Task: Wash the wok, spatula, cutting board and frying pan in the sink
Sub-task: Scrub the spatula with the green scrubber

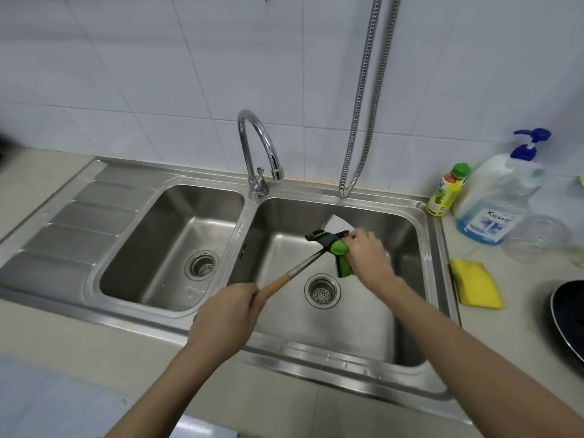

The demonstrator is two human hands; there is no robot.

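My left hand grips the wooden handle end of a metal spatula, which slants up over the right basin of the steel double sink. Its blade shows near the basin's back wall. My right hand holds a green and black scrub cloth wrapped against the spatula's neck just below the blade. A black frying pan lies on the counter at the right edge, partly cut off. The wok and cutting board are out of view.
A chrome tap stands behind the divider, with no water visible. A metal hose hangs down the tiled wall. On the right counter are a yellow sponge, a green-capped bottle, a blue pump soap bottle and a clear bowl.
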